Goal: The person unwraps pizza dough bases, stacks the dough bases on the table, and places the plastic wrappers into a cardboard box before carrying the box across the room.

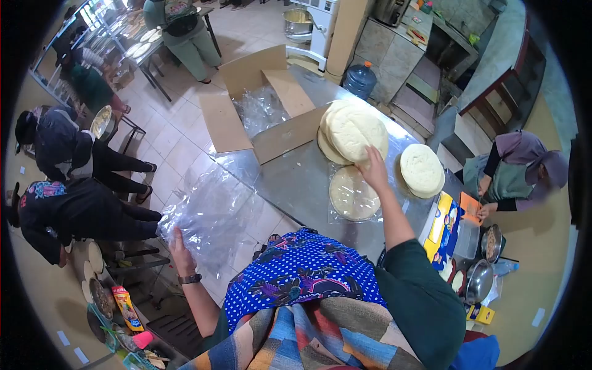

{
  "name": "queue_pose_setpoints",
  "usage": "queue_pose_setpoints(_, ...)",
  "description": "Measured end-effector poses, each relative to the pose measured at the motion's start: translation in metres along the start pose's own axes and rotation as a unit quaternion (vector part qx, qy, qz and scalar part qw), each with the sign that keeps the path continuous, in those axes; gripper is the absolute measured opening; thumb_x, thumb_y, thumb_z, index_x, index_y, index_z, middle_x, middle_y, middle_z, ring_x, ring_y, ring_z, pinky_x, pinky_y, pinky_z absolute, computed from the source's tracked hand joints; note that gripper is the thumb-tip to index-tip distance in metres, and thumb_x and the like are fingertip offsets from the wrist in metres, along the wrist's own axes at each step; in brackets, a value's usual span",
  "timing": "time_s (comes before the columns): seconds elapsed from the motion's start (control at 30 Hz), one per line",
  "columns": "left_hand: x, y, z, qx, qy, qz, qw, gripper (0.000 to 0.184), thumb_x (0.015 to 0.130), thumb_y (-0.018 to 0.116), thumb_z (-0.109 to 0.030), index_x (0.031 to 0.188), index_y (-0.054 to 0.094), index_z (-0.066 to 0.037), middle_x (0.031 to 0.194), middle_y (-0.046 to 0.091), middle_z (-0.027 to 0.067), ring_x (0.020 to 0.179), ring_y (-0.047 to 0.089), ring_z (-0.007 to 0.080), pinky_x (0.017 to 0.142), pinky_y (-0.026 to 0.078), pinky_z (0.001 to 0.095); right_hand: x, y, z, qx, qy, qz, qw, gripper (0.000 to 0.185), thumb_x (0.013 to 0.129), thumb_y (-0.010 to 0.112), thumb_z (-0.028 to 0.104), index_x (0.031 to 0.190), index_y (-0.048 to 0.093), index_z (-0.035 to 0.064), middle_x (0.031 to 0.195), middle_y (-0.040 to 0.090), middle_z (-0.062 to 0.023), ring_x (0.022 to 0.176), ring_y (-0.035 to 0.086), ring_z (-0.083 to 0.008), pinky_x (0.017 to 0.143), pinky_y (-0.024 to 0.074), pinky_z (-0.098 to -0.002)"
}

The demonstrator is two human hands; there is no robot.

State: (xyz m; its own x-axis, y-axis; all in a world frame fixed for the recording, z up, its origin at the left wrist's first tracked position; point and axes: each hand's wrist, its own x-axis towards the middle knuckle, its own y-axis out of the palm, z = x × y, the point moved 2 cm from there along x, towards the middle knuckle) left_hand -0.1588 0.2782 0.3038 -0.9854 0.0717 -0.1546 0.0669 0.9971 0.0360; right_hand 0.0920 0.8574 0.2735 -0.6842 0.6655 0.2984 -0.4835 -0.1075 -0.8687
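Note:
My left hand (179, 250) is closed on a bunch of clear plastic bags (213, 209), held out to the left past the metal table's edge. My right hand (372, 166) reaches over the metal table (283, 185) and touches the lower right edge of a tall stack of round flat breads (356, 128); its fingertips rest on the pale dough. Just below that stack, a round bread in clear plastic (354, 194) lies on the table. A second, smaller stack of flat breads (422, 171) sits to the right of my right hand.
An open cardboard box (287, 139) with clear plastic inside stands at the table's far left. A person (512, 166) works at an orange board (470, 206) on the right, near metal bowls (479, 280). Other people stand on the left. A blue water jug (359, 80) stands behind the table.

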Motion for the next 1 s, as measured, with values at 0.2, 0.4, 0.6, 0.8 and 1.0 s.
queue_pose_setpoints(0.2, -0.007, -0.008, 0.023, 0.047, -0.001, -0.067, 0.997, 0.048, 0.096, 0.055, -0.032, 0.126, 0.053, 0.006, 0.128, 0.056, 0.0105, 0.117, 0.050, 0.0165, 0.103, 0.035, 0.0301, -0.096, 0.008, -0.024, -0.063, 0.350, 0.017, 0.934, 0.072, 0.073, 0.076, 0.024, 0.132, 0.043, -0.0009, 0.131, 0.048, -0.0228, 0.121, 0.047, -0.0380, 0.102, 0.0360, -0.0466)
queue_pose_setpoints(0.4, -0.017, 0.020, -0.011, 0.026, -0.028, -0.050, 0.998, 0.050, 0.095, 0.057, -0.034, 0.125, 0.054, 0.006, 0.124, 0.058, 0.0099, 0.115, 0.051, 0.0165, 0.101, 0.036, 0.0306, -0.067, -0.011, -0.061, 0.352, 0.434, 0.224, 0.798, 0.036, 0.073, 0.072, 0.011, 0.104, 0.063, -0.0064, 0.091, 0.068, -0.0136, 0.074, 0.067, -0.0226, 0.065, 0.0543, -0.0340)
queue_pose_setpoints(0.6, -0.017, 0.012, -0.012, 0.038, -0.055, -0.042, 0.997, 0.054, 0.093, 0.059, -0.038, 0.123, 0.056, 0.007, 0.121, 0.060, 0.0099, 0.111, 0.052, 0.0158, 0.097, 0.038, 0.0291, -0.028, -0.099, 0.047, 0.427, 0.265, 0.317, 0.805, 0.055, 0.062, 0.074, -0.002, 0.114, 0.057, -0.0030, 0.103, 0.066, -0.0106, 0.092, 0.065, -0.0212, 0.084, 0.0506, -0.0357)
queue_pose_setpoints(0.8, -0.019, 0.024, -0.018, -0.004, -0.065, -0.024, 0.998, 0.056, 0.093, 0.058, -0.040, 0.122, 0.055, 0.008, 0.119, 0.061, 0.0091, 0.111, 0.052, 0.0152, 0.096, 0.038, 0.0275, 0.010, -0.166, 0.193, 0.382, -0.082, 0.275, 0.878, 0.036, 0.063, 0.077, 0.004, 0.096, 0.064, 0.0013, 0.093, 0.066, -0.0060, 0.087, 0.061, -0.0191, 0.079, 0.0474, -0.0317)
queue_pose_setpoints(1.0, -0.020, 0.042, -0.030, -0.148, -0.053, 0.080, 0.984, 0.058, 0.098, 0.048, -0.037, 0.134, 0.041, 0.007, 0.132, 0.052, 0.0161, 0.120, 0.051, 0.0223, 0.102, 0.039, 0.0341, -0.025, -0.126, 0.363, 0.296, -0.533, 0.080, 0.788, 0.026, 0.063, 0.068, 0.002, 0.087, 0.061, 0.0084, 0.099, 0.062, -0.0076, 0.096, 0.061, -0.0281, 0.081, 0.0483, -0.0388)
